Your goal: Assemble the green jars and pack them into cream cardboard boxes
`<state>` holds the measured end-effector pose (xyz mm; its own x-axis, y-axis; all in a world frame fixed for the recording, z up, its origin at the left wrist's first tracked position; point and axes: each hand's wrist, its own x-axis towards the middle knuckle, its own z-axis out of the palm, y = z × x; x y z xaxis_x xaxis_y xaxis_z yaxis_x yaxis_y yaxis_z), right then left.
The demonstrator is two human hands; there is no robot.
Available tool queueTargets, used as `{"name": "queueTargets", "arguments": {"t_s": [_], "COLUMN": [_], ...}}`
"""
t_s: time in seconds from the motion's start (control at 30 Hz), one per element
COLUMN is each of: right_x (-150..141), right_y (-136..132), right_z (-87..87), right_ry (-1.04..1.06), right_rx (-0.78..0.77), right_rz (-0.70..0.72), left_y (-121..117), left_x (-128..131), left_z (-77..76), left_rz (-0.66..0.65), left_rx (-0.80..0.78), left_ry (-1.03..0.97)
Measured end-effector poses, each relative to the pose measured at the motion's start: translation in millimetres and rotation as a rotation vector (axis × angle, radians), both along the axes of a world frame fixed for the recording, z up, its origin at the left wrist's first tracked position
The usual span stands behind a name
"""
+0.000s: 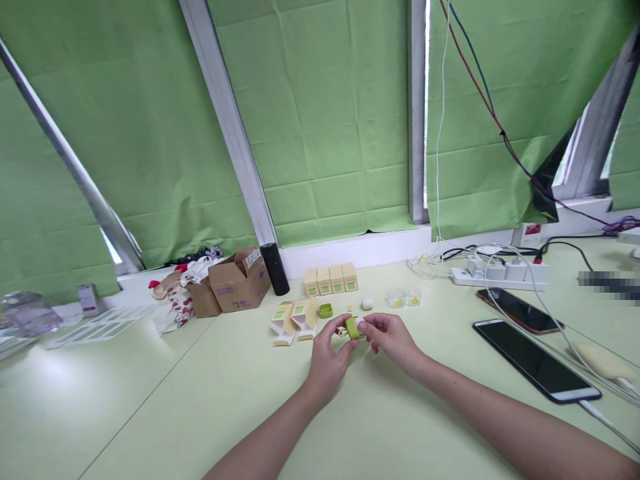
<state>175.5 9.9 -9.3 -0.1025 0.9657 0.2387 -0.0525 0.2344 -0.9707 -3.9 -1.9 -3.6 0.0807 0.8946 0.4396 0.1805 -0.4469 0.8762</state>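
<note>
Just above the table, my left hand (330, 357) pinches a small olive-green case cover (353, 328) between thumb and fingers. My right hand (393, 340) meets it from the right, fingers closed at a small white piece (359, 323) against the cover's side; the fingers partly hide it. Behind my hands lie a second hollow green piece (325, 311), a tiny yellow piece (350, 308) and a white rounded piece (367, 304). Clear plastic packs (404, 297) with yellow bits sit farther right. Two opened cream cartons (294, 321) lie to the left of my hands.
Several closed cream boxes (331, 280) stand in a row at the back. Left of them are a black cylinder (275, 269) and a cardboard box (240, 283). Two phones (535, 360), charging cables and a power strip (500, 273) occupy the right side.
</note>
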Motion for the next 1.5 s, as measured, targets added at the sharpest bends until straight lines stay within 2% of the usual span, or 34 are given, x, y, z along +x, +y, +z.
{"name": "queueTargets", "arguments": {"t_s": [0.17,0.27,0.33,0.47,0.67,0.87,1.13,1.5], "right_x": [3,6,8,11,10,7,7,2], "right_y": [-3,-7,-10,-16,-18,-15,-9,-9], "right_z": [4.2,6.8,7.9,8.1,2.8,-1.7,-9.4,-4.9], "right_ry": [-0.147,-0.240,-0.259,-0.277,-0.380,-0.434,-0.654,-0.768], "right_rx": [0.138,0.232,0.297,0.475,0.606,0.670,0.964,1.088], "right_rz": [-0.079,-0.140,-0.176,-0.138,-0.083,-0.078,-0.238,-0.323], "left_y": [6,10,11,12,11,11,6,3], "left_x": [0,-1,-2,-2,3,3,2,14], "left_z": [-2.8,-3.0,-2.7,-1.5,-1.9,-5.5,-5.4,-11.8], "left_rz": [-0.127,-0.257,-0.299,-0.352,-0.468,-0.451,-0.423,-0.169], "left_rx": [-0.058,-0.152,-0.222,-0.310,-0.323,-0.307,-0.327,-0.178], "left_ry": [-0.132,-0.268,-0.333,-0.436,-0.443,-0.424,-0.382,-0.272]}}
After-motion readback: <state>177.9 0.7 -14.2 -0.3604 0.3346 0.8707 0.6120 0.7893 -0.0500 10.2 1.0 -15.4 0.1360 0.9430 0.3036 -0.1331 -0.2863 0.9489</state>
